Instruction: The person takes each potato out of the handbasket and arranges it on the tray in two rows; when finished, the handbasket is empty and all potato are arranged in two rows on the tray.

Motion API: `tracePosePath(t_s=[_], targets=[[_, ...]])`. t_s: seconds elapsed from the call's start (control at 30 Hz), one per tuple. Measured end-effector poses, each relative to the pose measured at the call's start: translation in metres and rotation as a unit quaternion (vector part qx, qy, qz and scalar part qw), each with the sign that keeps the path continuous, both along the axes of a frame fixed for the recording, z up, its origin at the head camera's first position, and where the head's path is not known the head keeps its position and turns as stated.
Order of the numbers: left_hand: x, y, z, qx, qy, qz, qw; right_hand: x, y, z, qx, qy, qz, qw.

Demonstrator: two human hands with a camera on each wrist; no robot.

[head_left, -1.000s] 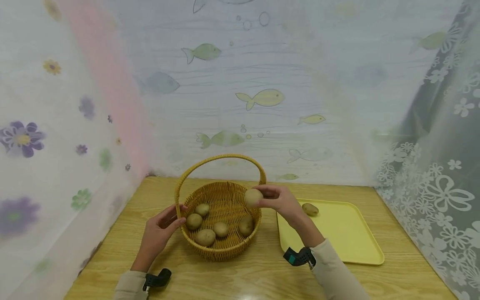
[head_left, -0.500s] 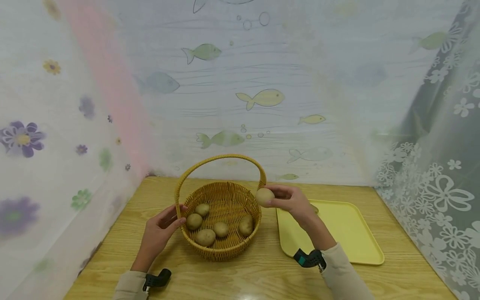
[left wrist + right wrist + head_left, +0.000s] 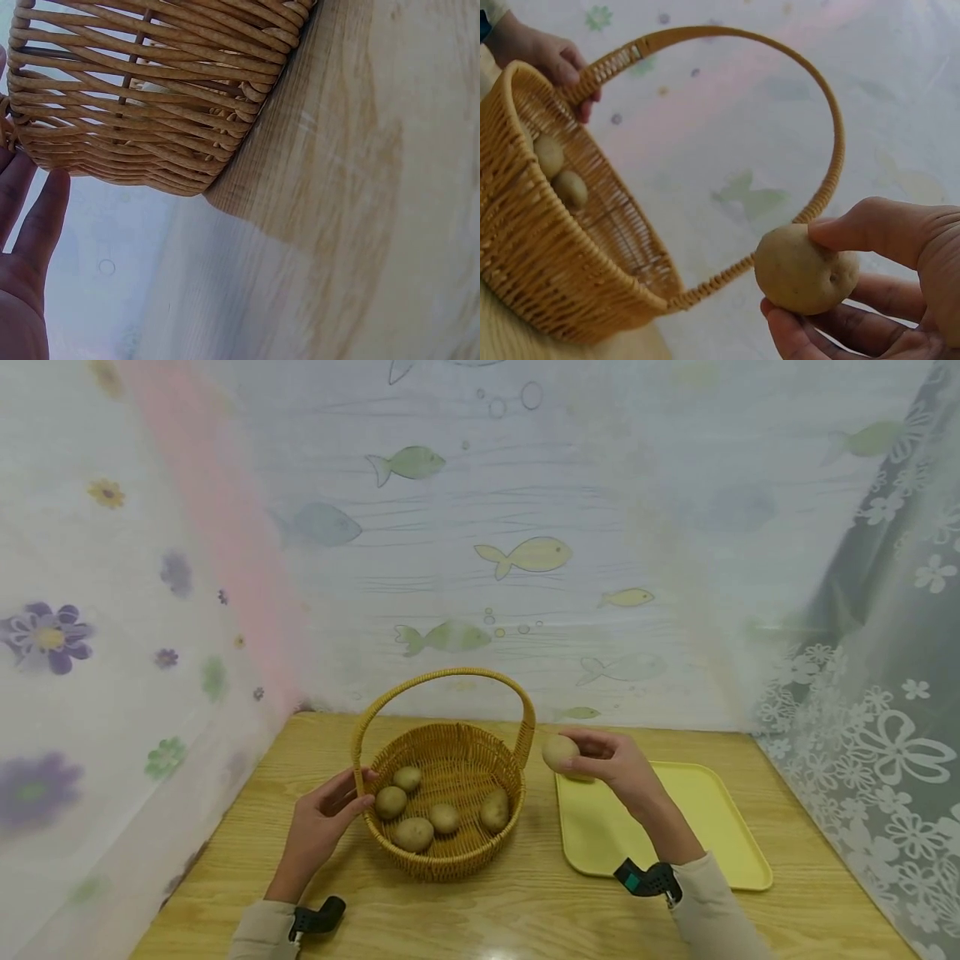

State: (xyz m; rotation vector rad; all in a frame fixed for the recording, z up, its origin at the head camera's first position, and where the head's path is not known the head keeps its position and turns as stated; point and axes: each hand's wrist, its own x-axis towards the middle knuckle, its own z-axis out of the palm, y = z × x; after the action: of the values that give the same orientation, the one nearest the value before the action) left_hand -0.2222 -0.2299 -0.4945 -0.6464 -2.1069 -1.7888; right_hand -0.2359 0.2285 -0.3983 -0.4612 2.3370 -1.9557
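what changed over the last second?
Right hand, gripping a potato, moved right from over the right edge of the basket toward the tray. The tray potato is now out of sight. Nothing newly grabbed or released.
Unchanged: left hand on the handle, five potatoes in the basket.

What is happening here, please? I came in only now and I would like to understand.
A person is handling potatoes at a wooden table. The right hand holds one potato in the air, outside the wicker basket and by the near-side corner of the yellow tray in the head view. The left hand grips the basket where its handle meets the rim. Five other potatoes lie in the basket.
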Motion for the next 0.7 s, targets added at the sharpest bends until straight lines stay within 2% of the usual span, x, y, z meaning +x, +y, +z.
tracePosePath(t_s=[0.17,0.5,0.7], targets=[[-0.001,0.002,0.0,0.002,0.006,-0.009,0.9999,0.002,0.013,-0.002,0.01,-0.003,-0.012,0.9999],[0.0,0.001,0.0,0.003,0.012,-0.003,0.9999,0.005,0.033,-0.004,0.038,-0.001,-0.041,0.9984],[0.0,0.0,0.0,0.007,0.007,0.001,1.0,0.006,0.042,-0.005,0.035,-0.002,-0.05,0.9981]])
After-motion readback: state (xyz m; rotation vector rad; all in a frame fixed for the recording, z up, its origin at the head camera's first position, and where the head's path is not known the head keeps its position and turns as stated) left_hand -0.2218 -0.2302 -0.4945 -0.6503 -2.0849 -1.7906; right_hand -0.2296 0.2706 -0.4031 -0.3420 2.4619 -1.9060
